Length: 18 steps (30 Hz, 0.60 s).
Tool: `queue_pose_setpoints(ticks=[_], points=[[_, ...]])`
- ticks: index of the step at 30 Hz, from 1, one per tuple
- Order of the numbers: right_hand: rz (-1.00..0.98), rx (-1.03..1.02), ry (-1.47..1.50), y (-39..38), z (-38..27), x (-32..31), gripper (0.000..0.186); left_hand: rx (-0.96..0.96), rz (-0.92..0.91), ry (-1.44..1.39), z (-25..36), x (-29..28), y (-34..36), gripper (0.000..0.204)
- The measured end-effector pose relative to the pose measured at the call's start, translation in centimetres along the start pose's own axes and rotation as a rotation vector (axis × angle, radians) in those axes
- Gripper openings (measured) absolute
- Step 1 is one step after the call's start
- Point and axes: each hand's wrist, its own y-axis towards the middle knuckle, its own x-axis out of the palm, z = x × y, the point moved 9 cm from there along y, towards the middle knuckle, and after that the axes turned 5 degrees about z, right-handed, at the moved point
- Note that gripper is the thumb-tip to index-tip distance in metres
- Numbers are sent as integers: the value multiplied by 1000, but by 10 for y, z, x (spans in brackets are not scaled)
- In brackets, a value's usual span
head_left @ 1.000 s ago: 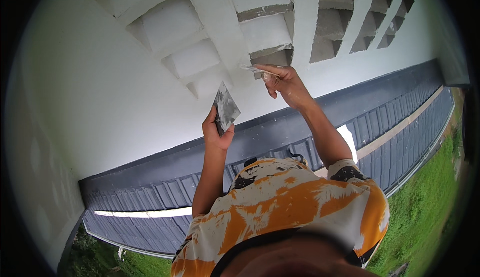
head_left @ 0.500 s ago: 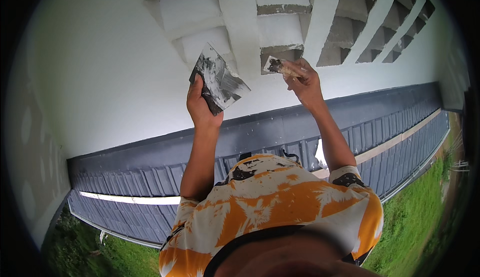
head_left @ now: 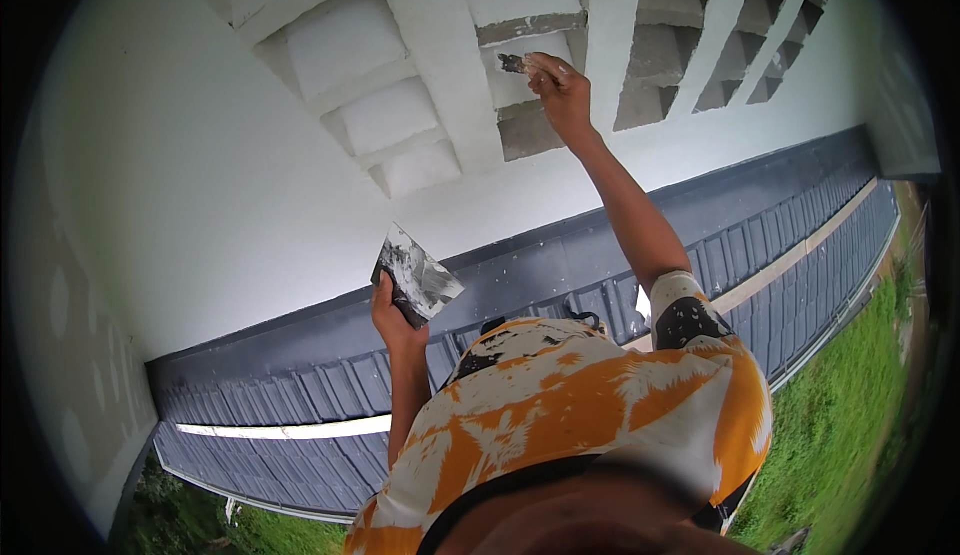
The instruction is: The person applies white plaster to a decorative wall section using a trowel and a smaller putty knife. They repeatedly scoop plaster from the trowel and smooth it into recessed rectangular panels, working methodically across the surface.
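Observation:
My left hand (head_left: 396,323) grips a flat dark plate (head_left: 420,277) by its left edge. White putty is smeared in streaks over the plate's face, which is tilted in front of the wall's foot. Higher up, my right hand (head_left: 563,95) is closed round a small putty knife (head_left: 511,63). Its dark, putty-marked blade points left, in front of a white recess (head_left: 500,75) in the pierced wall. Whether the blade touches the surface I cannot tell. Putty spots mark my right fingers.
The white wall (head_left: 230,205) has rows of deep square openings, with bare grey cement (head_left: 655,50) in those to the right. Below it run grey metal flashing (head_left: 520,260) and a tiled roof (head_left: 290,470) with a pale batten (head_left: 290,429). Grass (head_left: 820,455) lies beyond the roof's edge.
My right hand has risen with the putty knife, from the lower opening to the recess above. My left hand has dropped away from the wall with the plate. The view has shifted slightly.

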Motion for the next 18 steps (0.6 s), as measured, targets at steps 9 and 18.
queue_pose_setpoints(ticks=[9,18], points=[[159,-116,-171,26,-16,-6,17,13,76,-2,-3,-46,2,39],[379,-40,-87,29,-34,-78,13,4,50,-8,-6,-31,-2,40]])
